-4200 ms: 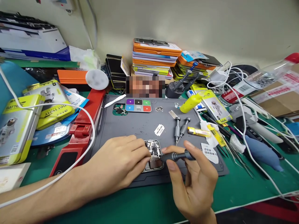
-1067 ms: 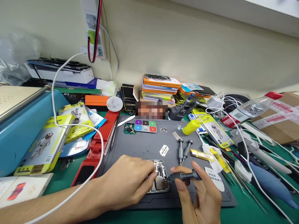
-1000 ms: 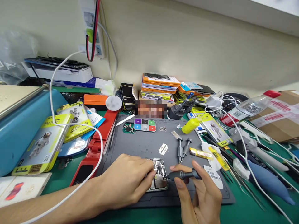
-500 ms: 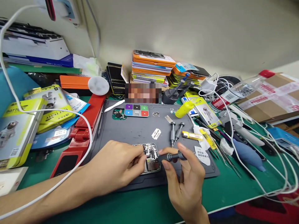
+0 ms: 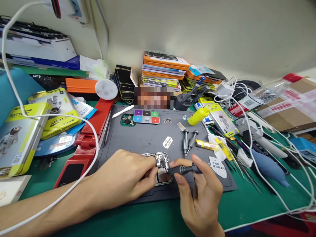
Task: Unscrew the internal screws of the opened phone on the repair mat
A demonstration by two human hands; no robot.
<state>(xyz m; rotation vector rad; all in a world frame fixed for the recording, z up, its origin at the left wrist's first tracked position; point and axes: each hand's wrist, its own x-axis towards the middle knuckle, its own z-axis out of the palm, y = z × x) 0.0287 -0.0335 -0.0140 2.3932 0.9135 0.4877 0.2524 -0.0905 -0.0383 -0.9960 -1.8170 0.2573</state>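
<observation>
An opened phone (image 5: 163, 177) lies on the grey work mat (image 5: 145, 138), its inner parts showing. My left hand (image 5: 132, 174) rests over the phone's left part, thumb and fingers pressed together; anything between them is hidden. In my right hand (image 5: 201, 191) is a dark screwdriver (image 5: 184, 169), held nearly level between thumb and fingers, with the index fingertip at its end cap. The screwdriver's front end points left at the phone's inner parts; I cannot tell whether its tip touches a screw. Beyond the right hand lie two more screwdrivers (image 5: 185, 143).
Razor blades (image 5: 167, 142), a coloured sorting tray (image 5: 146, 117) and a yellow bottle (image 5: 198, 116) are on the mat. A red clamp-like holder (image 5: 86, 144) stands left. Tweezers (image 5: 244, 168) and a blue air blower (image 5: 269, 168) lie right. A white cable (image 5: 92, 131) crosses above my left forearm.
The whole view has shifted slightly, so things appear a little further right. Both hands keep their places at the phone, the right still on the screwdriver.
</observation>
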